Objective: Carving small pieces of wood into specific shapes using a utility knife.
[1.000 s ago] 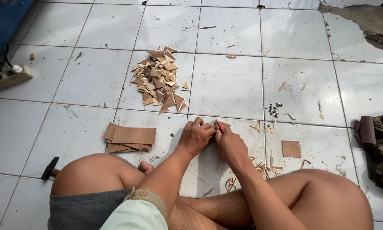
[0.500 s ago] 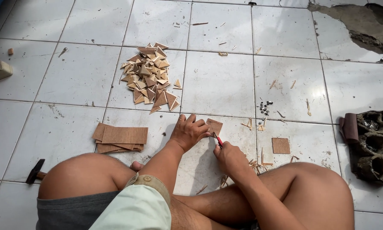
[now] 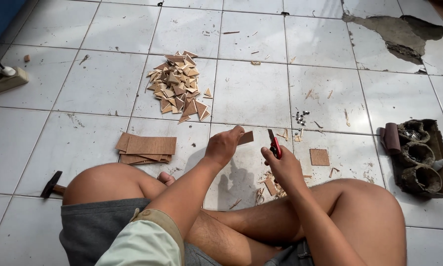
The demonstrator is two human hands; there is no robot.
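Note:
I sit cross-legged on a white tiled floor. My left hand [image 3: 223, 146] is lifted above the floor and pinches a small brown wooden piece [image 3: 246, 137] between thumb and fingers. My right hand [image 3: 282, 165] is a little to the right of it, apart from it, and grips a red-handled cutter [image 3: 274, 144] with the blade pointing up. Wood offcuts [image 3: 269, 187] lie on the tile below my right hand.
A pile of small wooden triangles [image 3: 178, 86] lies ahead. A stack of flat brown sheets [image 3: 147, 148] sits left of my hands. One square piece [image 3: 319, 156], small screws [image 3: 300, 118], a hammer [image 3: 50, 184], a dark tray of pots [image 3: 421, 157] and a power strip [image 3: 2, 79] surround me.
My hands were together on the floor over the piece. They have since lifted and moved apart, the left holding the wooden piece, the right holding the cutter.

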